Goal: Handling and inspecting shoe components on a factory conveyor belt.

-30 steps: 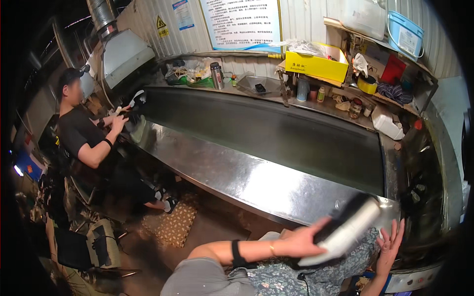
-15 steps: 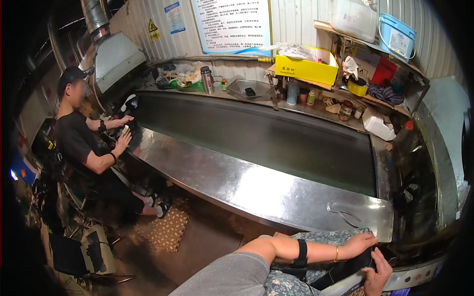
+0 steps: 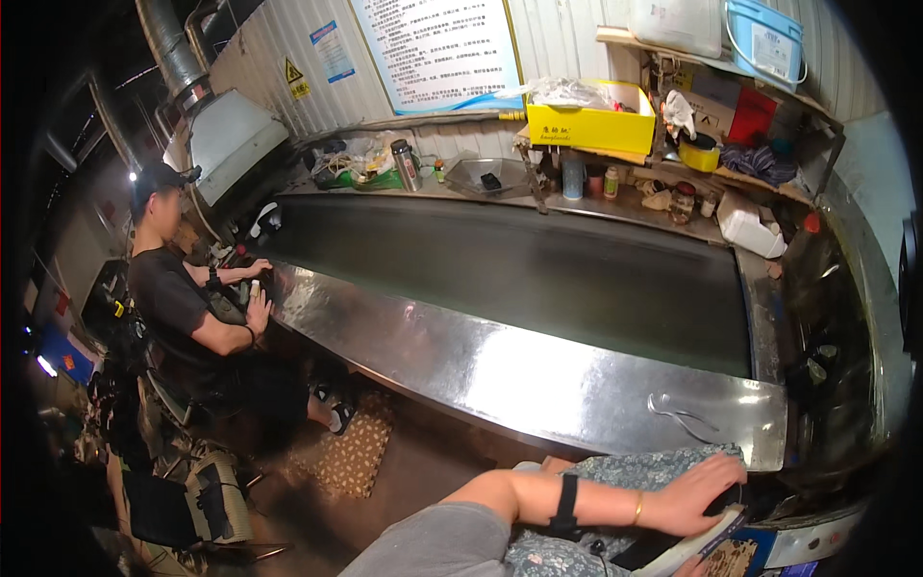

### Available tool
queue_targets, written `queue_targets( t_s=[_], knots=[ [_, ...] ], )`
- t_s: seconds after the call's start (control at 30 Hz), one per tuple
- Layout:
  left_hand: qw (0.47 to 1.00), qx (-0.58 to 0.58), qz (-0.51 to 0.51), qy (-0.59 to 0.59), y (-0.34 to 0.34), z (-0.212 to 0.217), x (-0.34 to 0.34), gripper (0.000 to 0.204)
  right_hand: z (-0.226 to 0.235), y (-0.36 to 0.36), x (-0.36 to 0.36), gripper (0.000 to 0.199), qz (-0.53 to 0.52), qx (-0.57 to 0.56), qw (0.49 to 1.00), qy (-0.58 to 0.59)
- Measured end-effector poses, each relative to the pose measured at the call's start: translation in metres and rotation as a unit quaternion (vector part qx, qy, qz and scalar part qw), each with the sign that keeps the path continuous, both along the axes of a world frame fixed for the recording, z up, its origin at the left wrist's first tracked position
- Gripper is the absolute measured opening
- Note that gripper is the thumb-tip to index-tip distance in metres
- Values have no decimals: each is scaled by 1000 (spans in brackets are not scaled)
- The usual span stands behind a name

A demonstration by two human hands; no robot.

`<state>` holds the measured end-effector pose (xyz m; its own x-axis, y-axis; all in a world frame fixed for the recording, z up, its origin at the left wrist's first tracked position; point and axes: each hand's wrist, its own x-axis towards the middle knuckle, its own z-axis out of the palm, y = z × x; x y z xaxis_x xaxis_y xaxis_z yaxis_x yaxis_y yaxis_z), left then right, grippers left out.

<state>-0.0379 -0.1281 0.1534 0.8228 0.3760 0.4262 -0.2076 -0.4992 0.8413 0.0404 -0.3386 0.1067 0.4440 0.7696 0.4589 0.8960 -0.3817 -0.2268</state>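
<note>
My left hand (image 3: 700, 495) lies over the end of a black shoe (image 3: 713, 532) with a white sole edge, its fingers curled over the dark upper. A black band and a gold bracelet are on my left arm. Only a little of my right hand (image 3: 690, 567) shows at the lower edge, below the sole; its fingers are mostly hidden. Patterned dark floral cloth (image 3: 625, 466) covers my lap beneath the left forearm. Beyond my hands, a metal tool with two thin curved arms (image 3: 681, 412) rests on the shiny metal ledge (image 3: 481, 370).
Along the ledge runs a dark conveyor belt (image 3: 519, 279). A co-worker (image 3: 183, 298) sits at its left end, both hands at the ledge. The back shelf (image 3: 654, 216) carries jars, bottles, a yellow box (image 3: 591, 130) and a blue bucket (image 3: 769, 53). Cardboard (image 3: 351, 452) lies on the floor.
My left hand has shifted from a pinch at the shoe's edge to lying over its end. The shoe has turned, showing more white sole. My right hand has dropped mostly out of view.
</note>
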Motion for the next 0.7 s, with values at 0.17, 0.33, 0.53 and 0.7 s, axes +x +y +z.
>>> queue_targets(
  t_s=[0.17,0.33,0.53,0.7],
  knots=[
    [994,-96,45,26,11,12,20,60,13,4,23,37,-192,47,832,518],
    [991,-117,7,62,-7,9,13,64,-14,16,37,44,-33,37,842,538],
    [986,-150,-22,72,-3,-4,43,59,-67,-6,56,55,55,47,856,512],
    [991,-96,-4,90,21,-12,34,61,12,48,5,32,-111,-144,914,363]
  ],
)
